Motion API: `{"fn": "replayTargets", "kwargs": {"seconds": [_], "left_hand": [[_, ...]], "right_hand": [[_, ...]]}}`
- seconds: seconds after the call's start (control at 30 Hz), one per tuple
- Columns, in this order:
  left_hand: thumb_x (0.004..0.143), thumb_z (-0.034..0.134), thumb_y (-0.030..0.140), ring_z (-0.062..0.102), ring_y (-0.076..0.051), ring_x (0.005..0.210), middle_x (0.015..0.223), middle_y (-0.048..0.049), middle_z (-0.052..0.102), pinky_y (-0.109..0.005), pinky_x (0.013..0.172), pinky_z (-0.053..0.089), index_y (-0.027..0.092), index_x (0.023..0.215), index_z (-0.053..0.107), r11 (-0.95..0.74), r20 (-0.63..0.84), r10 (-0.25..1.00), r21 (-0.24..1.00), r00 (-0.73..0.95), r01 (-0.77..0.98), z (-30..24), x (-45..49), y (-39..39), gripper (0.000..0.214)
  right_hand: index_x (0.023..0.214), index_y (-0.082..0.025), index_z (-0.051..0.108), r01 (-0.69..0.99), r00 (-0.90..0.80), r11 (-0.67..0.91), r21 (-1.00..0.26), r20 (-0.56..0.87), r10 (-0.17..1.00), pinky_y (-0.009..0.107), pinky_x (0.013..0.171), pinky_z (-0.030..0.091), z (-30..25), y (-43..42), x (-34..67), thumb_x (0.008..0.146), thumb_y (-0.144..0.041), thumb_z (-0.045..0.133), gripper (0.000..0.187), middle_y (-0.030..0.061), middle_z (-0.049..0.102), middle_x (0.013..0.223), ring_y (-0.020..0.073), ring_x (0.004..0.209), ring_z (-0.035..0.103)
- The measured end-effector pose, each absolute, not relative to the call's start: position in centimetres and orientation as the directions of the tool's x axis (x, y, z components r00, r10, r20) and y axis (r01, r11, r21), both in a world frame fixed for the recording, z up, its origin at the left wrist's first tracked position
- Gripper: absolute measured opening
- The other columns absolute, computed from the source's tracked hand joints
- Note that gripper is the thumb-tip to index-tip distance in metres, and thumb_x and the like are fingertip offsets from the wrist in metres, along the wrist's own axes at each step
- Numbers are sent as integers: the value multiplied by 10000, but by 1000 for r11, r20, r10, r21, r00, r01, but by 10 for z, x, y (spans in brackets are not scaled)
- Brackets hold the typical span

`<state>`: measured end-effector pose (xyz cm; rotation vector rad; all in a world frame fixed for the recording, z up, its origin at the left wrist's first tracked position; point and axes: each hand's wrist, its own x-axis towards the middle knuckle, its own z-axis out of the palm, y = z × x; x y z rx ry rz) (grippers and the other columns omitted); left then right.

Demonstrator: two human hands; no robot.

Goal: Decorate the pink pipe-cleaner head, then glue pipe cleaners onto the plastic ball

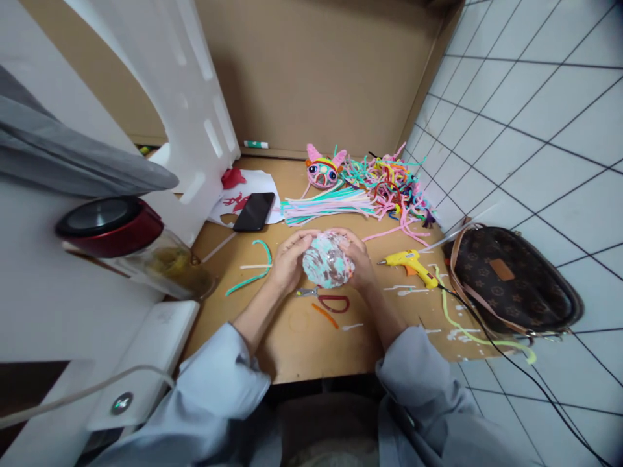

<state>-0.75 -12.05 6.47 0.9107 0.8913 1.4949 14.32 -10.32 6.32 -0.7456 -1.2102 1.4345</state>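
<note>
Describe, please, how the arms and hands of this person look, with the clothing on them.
The left hand and right hand are bare, without gloves. The left sleeve and right sleeve are loose, plain grey-blue cloth with soft folds, ending wide on the forearms.

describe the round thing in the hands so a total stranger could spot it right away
Start at the brown work surface and find the left hand and right hand near its middle. They cup a ball-like thing, just above the red-handled scissors in the picture. Its mottled pale turquoise and brown sets it apart from the yellow glue gun to its right.
</note>
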Motion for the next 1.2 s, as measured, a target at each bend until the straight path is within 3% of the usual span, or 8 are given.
{"fn": "replayTargets", "kwargs": {"seconds": [0.33, 0.53, 0.7, 0.83, 0.9, 1.03, 1.2], "left_hand": [[635, 850, 461, 631, -193, 851, 897, -54, 708, -325, 800, 497, 177, 727, 722, -204, 206, 978, 938, -20, -279, 68, -27, -118, 325], [545, 903, 433, 580, -133, 704, 773, -28, 672, -256, 669, 463, 161, 643, 714, -192, 187, 981, 922, -47, -337, 69, -27, -116, 345], [469, 918, 325, 532, -91, 574, 673, 1, 652, -221, 581, 438, 149, 632, 690, -128, 61, 987, 847, -146, -516, 64, -28, -110, 331], [498, 865, 175, 546, -89, 565, 631, 19, 642, -225, 629, 470, 149, 638, 663, -151, -1, 970, 779, -241, -609, 62, -35, -104, 247], [494, 842, 125, 545, -84, 559, 619, 28, 637, -220, 633, 473, 146, 635, 654, -142, -29, 968, 752, -247, -643, 60, -36, -102, 236], [481, 826, 103, 548, -79, 550, 613, 34, 637, -216, 625, 478, 137, 643, 657, -108, -69, 971, 722, -227, -684, 56, -33, -101, 237], [503, 833, 122, 597, -99, 605, 679, 11, 684, -230, 656, 501, 136, 676, 671, -102, -70, 972, 727, -222, -678, 55, -32, -102, 238]], "right_hand": [[1038, -221, 656, -331, -371, 22, -943, 151, 916, 326, 798, 538, 63, -101, 148, 686, -556, 762, 497, 42, 704, 1017, 188, 837, 658], [1054, -230, 630, -310, -381, 30, -950, 153, 912, 319, 799, 549, 62, -102, 146, 725, -643, 726, 537, 35, 698, 989, 188, 854, 659], [1256, -254, 539, -273, -357, 136, -952, 232, 905, 400, 1041, 503, 64, -101, 146, 697, -784, 672, 783, 86, 628, 1284, 254, 1209, 614], [1507, -272, 328, -52, -380, 364, -930, 356, 854, 457, 1205, 356, 68, -106, 142, 574, -715, 821, 1145, 124, 377, 1569, 296, 1475, 371], [1540, -259, 291, 64, -347, 442, -895, 396, 850, 490, 1221, 324, 68, -111, 137, 533, -662, 870, 1230, 143, 348, 1578, 317, 1478, 355], [1490, -239, 401, 217, -248, 540, -813, 489, 836, 496, 1189, 370, 66, -117, 129, 546, -495, 917, 1107, 141, 491, 1446, 313, 1374, 471], [1393, -249, 505, 223, -208, 591, -775, 555, 805, 459, 1141, 433, 67, -117, 131, 533, -424, 925, 973, 108, 574, 1353, 288, 1307, 531]]}}
